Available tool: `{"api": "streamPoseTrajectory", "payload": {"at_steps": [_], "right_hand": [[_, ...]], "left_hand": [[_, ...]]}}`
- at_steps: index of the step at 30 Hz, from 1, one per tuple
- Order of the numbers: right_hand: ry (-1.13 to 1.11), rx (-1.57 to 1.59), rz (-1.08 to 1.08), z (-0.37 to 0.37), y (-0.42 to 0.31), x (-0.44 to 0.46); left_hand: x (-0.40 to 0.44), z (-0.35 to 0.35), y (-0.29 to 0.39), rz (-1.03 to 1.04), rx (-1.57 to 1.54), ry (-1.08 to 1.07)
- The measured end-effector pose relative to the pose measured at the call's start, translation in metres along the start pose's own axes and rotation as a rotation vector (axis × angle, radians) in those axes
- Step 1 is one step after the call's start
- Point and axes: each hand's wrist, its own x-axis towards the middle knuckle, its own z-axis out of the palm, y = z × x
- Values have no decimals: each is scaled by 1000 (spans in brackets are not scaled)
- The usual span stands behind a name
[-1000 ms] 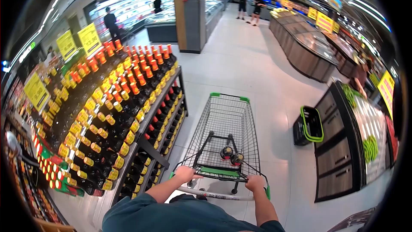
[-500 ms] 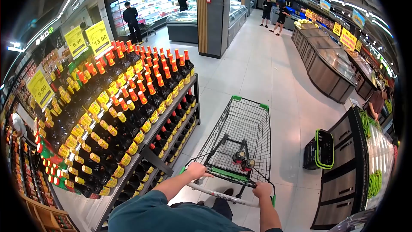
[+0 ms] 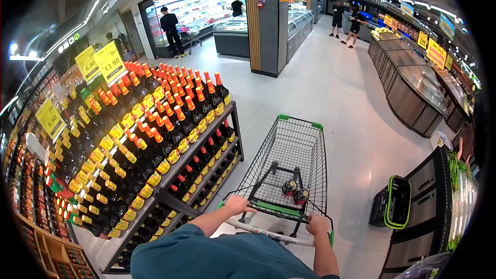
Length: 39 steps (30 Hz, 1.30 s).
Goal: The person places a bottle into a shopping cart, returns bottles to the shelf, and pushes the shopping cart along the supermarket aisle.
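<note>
A wire shopping cart (image 3: 289, 147) with green corners stands in front of me, angled slightly right. My left hand (image 3: 237, 205) is closed on the cart frame near its left rear corner, and my right hand (image 3: 318, 224) is closed on the right side. The pale handle bar (image 3: 268, 233) runs below both hands, close to my body. Inside the basket, near its rear end, sit two dark-topped containers, one (image 3: 289, 188) a little left of the other (image 3: 301, 196). Both lie beyond my hands, untouched by them.
A rack of dark, red-capped bottles (image 3: 194, 108) rises close on the left. At right, a black basket with a green rim (image 3: 391, 202) leans by a vegetable counter (image 3: 421, 188). Ahead are a pillar (image 3: 266, 26), freezers (image 3: 413, 80) and several people, one (image 3: 171, 30) at the left.
The pillar, freezers and people have shifted right in view, and the black basket sits lower and further right. Both hands keep their hold on the cart.
</note>
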Motion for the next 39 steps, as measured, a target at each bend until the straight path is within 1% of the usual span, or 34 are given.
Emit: {"api": "streamPoseTrajectory", "payload": {"at_steps": [7,10,11,14,16,19,20,22,27,28,31,34,37,38,39], "right_hand": [[-89,18,-52,-25,28,77],[-59,27,-70,-32,33,108],[-58,21,-81,-33,37,120],[-41,6,-84,-49,40,148],[-29,10,-99,-49,43,169],[-11,13,-135,-52,51,202],[-7,9,-141,-53,53,214],[9,8,-157,-56,58,234],[-61,-33,-130,-72,57,288],[-66,-44,-129,-75,57,298],[-62,-74,-143,-76,62,334],[-41,-63,-173,-78,65,367],[-68,-90,-138,-84,65,400],[10,-87,-180,-78,69,411],[-4,-95,-188,-81,69,423]], "left_hand": [[62,-19,6,-52,9,21],[84,-28,5,-98,-23,33],[94,-23,2,-93,-31,69],[120,-34,0,-123,-37,35],[139,-35,-6,-124,-31,28],[165,-36,-12,-123,-36,124],[176,-38,-17,-134,-52,42],[194,-44,-22,-135,-64,44],[236,-59,-36,-149,-72,48],[247,-53,-43,-145,-71,93],[274,-60,-54,-136,-62,108],[299,-67,-62,-173,-106,105],[322,-78,-70,-181,-149,158],[330,-80,-73,-182,-148,163],[338,-81,-76,-184,-146,167]]}}
